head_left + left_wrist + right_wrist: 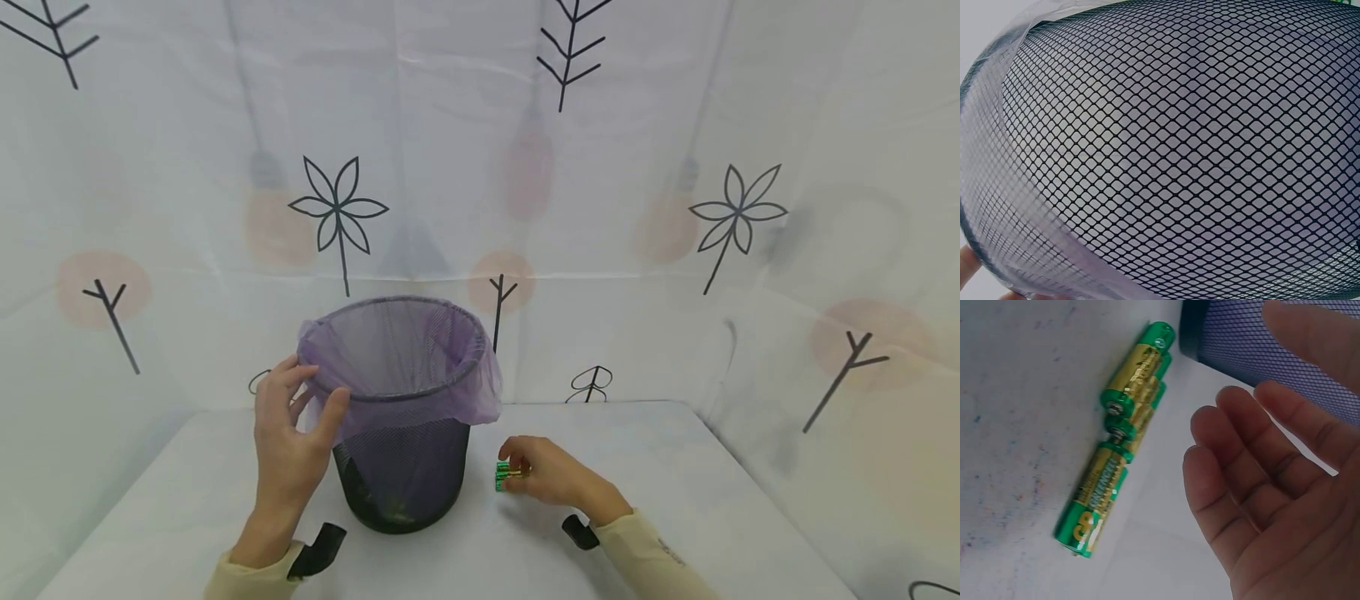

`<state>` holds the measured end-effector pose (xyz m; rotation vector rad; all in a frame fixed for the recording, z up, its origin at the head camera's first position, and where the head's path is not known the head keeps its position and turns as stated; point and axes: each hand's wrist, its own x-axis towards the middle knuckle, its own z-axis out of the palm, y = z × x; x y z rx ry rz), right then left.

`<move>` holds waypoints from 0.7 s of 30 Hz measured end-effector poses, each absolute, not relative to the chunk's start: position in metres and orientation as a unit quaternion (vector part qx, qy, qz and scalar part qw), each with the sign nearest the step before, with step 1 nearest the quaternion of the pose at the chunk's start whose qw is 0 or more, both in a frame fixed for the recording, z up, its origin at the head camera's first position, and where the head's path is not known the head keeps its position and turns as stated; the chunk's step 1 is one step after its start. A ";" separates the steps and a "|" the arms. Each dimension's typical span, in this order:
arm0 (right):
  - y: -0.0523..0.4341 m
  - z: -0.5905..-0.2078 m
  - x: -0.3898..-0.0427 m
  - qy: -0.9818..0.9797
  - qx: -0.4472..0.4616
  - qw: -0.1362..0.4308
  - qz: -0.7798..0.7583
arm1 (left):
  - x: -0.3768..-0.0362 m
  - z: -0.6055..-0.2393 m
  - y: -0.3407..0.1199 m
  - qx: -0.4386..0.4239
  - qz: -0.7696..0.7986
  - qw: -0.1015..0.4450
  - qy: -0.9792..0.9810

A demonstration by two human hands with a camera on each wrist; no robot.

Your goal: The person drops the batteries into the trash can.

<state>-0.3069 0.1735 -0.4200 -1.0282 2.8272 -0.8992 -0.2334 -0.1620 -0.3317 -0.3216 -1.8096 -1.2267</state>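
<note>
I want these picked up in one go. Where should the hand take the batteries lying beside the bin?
Pinch the batteries across their long sides, coming from above with the right hand. They lie flat in a tight cluster on the table, ends exposed.

On the table (675,500), the batteries (504,476) lie just right of the bin (401,417), beneath the right hand (551,473).

Left wrist view filled by bin mesh (1179,156), hand cut off lower left, batteries (504,476) half hidden under fingers in head view
</note>
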 end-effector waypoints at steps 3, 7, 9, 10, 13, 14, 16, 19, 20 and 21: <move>0.174 -0.424 -0.308 0.903 -0.326 0.011 -0.279 | -0.233 -0.331 -0.162 -0.131 -0.496 0.451 -0.731; 0.173 -0.430 -0.309 0.909 -0.322 0.019 -0.265 | -0.233 -0.331 -0.162 -0.132 -0.495 0.451 -0.731; 0.173 -0.431 -0.310 0.910 -0.321 0.022 -0.260 | -0.233 -0.331 -0.162 -0.132 -0.493 0.452 -0.731; 0.173 -0.432 -0.310 0.911 -0.320 0.025 -0.259 | -0.233 -0.331 -0.162 -0.132 -0.493 0.452 -0.731; 0.172 -0.434 -0.310 0.912 -0.318 0.032 -0.256 | -0.233 -0.331 -0.162 -0.130 -0.490 0.453 -0.734; 0.172 -0.434 -0.310 0.912 -0.319 0.034 -0.254 | -0.232 -0.331 -0.162 -0.129 -0.489 0.452 -0.734; 0.172 -0.436 -0.311 0.915 -0.317 0.034 -0.246 | -0.232 -0.331 -0.162 -0.128 -0.489 0.451 -0.735; 0.172 -0.437 -0.311 0.918 -0.319 0.031 -0.233 | -0.232 -0.330 -0.161 -0.127 -0.490 0.451 -0.735; 0.173 -0.438 -0.312 0.919 -0.320 0.030 -0.230 | -0.232 -0.330 -0.161 -0.127 -0.491 0.451 -0.734; 0.173 -0.438 -0.312 0.919 -0.320 0.029 -0.228 | -0.232 -0.330 -0.161 -0.128 -0.492 0.452 -0.733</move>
